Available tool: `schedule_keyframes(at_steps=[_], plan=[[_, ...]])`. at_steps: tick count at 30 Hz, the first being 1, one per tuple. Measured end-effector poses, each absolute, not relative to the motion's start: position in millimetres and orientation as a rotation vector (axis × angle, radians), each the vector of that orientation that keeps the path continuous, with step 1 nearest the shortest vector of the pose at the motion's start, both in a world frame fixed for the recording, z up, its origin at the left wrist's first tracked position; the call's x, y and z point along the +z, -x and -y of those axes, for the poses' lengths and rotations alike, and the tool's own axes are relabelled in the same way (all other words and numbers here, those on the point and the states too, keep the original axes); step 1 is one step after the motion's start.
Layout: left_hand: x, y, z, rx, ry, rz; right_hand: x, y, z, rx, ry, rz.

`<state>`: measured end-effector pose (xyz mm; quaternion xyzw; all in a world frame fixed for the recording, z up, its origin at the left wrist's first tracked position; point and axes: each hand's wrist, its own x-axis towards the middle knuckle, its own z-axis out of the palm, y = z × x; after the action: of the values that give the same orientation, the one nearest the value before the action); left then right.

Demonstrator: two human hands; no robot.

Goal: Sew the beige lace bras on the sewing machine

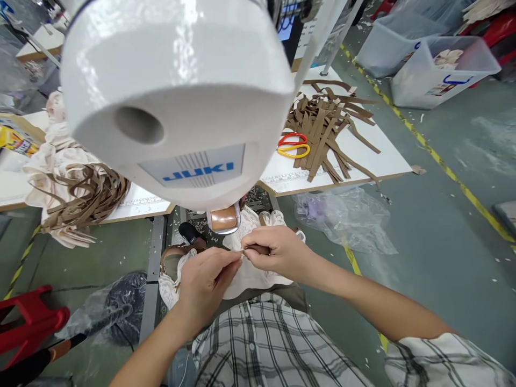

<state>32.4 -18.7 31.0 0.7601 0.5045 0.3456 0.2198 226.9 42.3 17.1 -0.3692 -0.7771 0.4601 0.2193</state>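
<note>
My left hand (205, 279) is closed in a pinch, its fingertips meeting those of my right hand; the small bit between them is too small to name. My right hand (278, 250) is closed too, with a brown fabric strip (258, 249) showing between its thumb and fingers. Beneath both hands, a white lace-trimmed cloth (239, 282) drapes over my lap. Just beyond my fingers is the lower end of a white JUKI sewing machine (181, 107), with a copper-coloured part (224, 219) below its head.
Brown strips (318, 123) and red-and-yellow-handled scissors (293, 145) lie on the right tabletop (387, 156). At left, a bundle of brown strips (91, 193) rests on pale fabric (60, 156). Plastic bins (419, 88) stand far right; a red stool (32, 317) is lower left.
</note>
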Motion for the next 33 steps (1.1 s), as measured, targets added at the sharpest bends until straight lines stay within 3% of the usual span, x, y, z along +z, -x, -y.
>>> schedule_keyframes(at_steps=[10, 17, 28, 33], plan=[[29, -31, 14, 0.825, -2.001, -1.404, 23, -235, -42, 1.607, 1.039, 2.041], [29, -27, 6, 0.661, -1.948, -1.385, 25, -237, -42, 1.49, 1.023, 2.141], [31, -16, -9, 0.533, -2.373, -1.157, 29, -233, -44, 1.524, 1.067, 2.156], [36, -16, -9, 0.48, -2.225, -1.267, 31, -232, -41, 1.403, 1.055, 2.196]])
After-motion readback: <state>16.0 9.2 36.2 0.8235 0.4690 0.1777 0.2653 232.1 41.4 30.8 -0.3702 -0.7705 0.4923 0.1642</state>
